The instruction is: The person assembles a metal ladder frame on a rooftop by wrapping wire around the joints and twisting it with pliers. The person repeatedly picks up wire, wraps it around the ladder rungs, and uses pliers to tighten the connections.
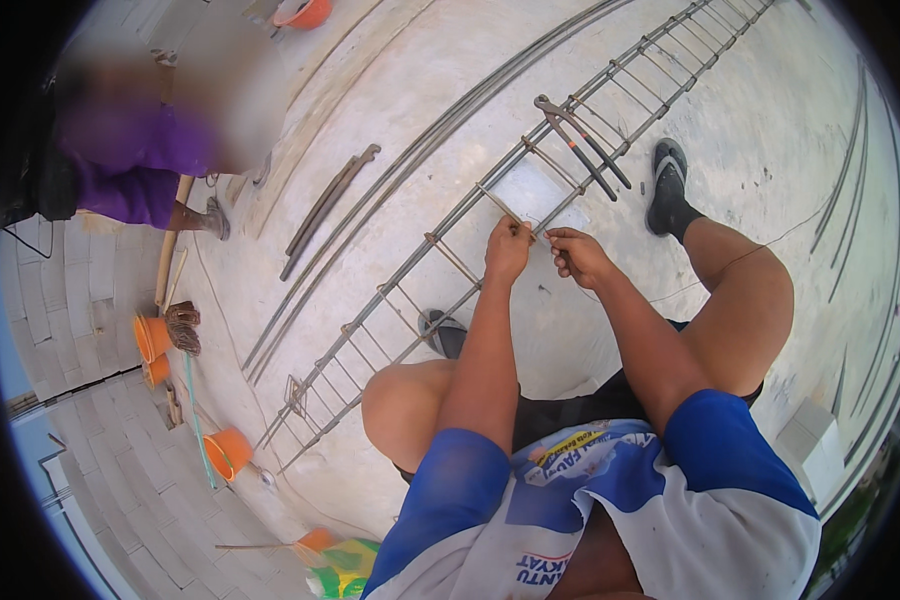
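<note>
The left hand (510,246) makes a narrow grip, fingers bunched at the near rail of the long metal frame (455,213), and the right hand (580,256) faces it from about 4 o'clock, thumb and fingertips drawn together; I cannot tell whether anything thin is pinched in either. The frame runs across the floor (410,95) from 8 o'clock to 1 o'clock, with pincers (576,150) lying over it at 12 o'clock from the right hand.
</note>
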The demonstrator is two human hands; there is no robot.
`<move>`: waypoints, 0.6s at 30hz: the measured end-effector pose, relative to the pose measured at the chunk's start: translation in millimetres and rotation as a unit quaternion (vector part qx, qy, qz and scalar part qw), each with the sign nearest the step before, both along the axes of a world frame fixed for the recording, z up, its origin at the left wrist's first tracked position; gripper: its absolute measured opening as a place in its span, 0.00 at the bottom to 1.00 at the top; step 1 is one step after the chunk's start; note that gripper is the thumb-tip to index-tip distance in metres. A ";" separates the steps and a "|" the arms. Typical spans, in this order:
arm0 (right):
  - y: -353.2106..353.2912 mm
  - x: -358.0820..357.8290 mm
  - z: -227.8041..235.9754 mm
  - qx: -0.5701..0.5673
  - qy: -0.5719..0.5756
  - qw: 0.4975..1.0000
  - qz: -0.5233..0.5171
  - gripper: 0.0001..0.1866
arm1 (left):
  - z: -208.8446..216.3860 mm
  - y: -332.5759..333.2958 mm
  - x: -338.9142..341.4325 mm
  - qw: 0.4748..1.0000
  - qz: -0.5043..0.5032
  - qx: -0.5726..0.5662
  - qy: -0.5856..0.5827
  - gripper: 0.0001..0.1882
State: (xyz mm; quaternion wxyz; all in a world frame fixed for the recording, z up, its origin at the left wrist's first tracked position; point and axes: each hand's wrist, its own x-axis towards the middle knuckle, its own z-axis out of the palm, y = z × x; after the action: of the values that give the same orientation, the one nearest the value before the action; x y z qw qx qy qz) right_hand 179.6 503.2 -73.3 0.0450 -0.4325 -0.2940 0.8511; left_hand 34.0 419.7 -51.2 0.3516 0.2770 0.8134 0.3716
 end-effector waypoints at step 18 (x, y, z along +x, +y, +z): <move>0.7 -19.9 -1.4 0.073 -0.024 0.995 0.057 0.04 | 17.5 -3.2 16.7 0.984 0.076 0.092 0.131 0.15</move>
State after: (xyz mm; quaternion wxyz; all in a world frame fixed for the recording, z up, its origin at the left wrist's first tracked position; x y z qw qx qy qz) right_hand 159.7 503.9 -74.7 0.0209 -0.4311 -0.3800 0.8181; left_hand 50.7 416.5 -33.7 0.1863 0.2919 0.8334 0.4307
